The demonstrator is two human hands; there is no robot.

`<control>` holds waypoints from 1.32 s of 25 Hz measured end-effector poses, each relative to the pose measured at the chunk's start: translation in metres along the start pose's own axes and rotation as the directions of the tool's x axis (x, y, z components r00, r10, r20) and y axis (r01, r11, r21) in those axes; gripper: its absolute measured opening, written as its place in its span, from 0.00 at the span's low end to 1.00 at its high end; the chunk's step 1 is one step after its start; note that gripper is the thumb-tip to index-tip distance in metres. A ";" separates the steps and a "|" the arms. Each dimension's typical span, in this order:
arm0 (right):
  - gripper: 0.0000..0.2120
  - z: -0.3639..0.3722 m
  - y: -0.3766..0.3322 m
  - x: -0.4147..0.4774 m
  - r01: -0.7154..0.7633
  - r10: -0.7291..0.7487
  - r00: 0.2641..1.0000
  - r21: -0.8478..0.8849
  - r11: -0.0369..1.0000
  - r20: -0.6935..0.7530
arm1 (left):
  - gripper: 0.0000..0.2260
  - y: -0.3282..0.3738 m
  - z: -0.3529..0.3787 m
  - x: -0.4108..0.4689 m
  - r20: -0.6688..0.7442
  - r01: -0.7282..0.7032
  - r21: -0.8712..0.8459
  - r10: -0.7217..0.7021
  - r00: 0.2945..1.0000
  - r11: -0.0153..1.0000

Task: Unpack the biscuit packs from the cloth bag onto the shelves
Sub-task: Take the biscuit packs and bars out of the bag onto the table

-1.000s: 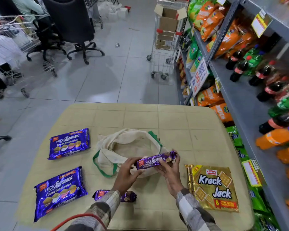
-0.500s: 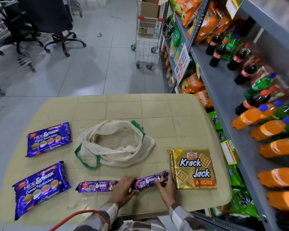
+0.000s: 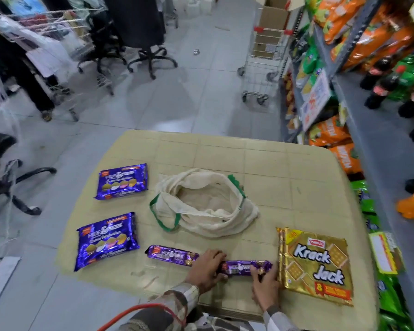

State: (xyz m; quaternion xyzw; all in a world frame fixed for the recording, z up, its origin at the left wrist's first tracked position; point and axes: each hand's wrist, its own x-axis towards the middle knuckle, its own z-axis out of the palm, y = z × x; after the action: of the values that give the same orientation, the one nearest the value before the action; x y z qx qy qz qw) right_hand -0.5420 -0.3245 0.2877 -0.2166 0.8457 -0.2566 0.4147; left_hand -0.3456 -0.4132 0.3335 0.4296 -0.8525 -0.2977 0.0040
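Purple foil catches the eye first: a slim Hide & Seek roll point(image 3: 246, 267) lies on the beige table point(image 3: 285, 177) at about six o'clock from the cloth bag point(image 3: 206, 206), pinched at both ends. The left hand point(image 3: 207, 268) closes its fingers over the roll's left end, and the right hand point(image 3: 264, 286) grips the right end from below; the roll looks to be resting on the tabletop, though the hands hide the contact.

Around the bag, four more packs are already out. A second slim purple roll point(image 3: 172, 255) sits at seven o'clock, just beside the left hand. Two wide Hide & Seek packs lie well apart from the bag, the nearer wide pack point(image 3: 108, 240) at eight o'clock and the farther wide pack point(image 3: 122, 181) at nine to ten. A gold Krack Jack pack point(image 3: 316, 263) lies at four o'clock, just beside the right hand.

The bag is slumped open with its green handles point(image 3: 164, 218) splayed, and its inside appears empty, though folds could hide something small.

So emptying the bag seems done or nearly so. The larger part remains: none of the five packs is on the shelves point(image 3: 380, 139) at three o'clock, which already hold snack bags and bottles.
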 end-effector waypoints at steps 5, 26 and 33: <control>0.42 -0.002 -0.100 -0.069 0.168 -0.166 0.986 -0.219 0.961 0.027 | 0.18 -0.043 -0.066 -0.015 -0.258 0.013 -0.147 -0.051 0.965 0.989; 0.22 0.334 -0.213 -0.074 0.276 -0.150 0.844 -0.177 0.945 0.515 | 0.17 -0.304 -0.122 -0.145 -0.106 0.470 -0.855 -0.961 0.256 0.220; 0.11 0.308 -0.296 -0.091 0.229 -0.223 0.922 0.019 0.973 0.317 | 0.17 -0.290 -0.215 -0.093 -0.321 0.323 -0.844 -0.886 0.335 0.428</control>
State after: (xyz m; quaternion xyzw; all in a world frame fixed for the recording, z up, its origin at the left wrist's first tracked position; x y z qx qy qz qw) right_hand -0.1947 -0.5796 0.3620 -0.3548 0.7397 -0.2566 0.5109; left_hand -0.0186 -0.5850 0.3850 0.7860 -0.3512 -0.3415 0.3770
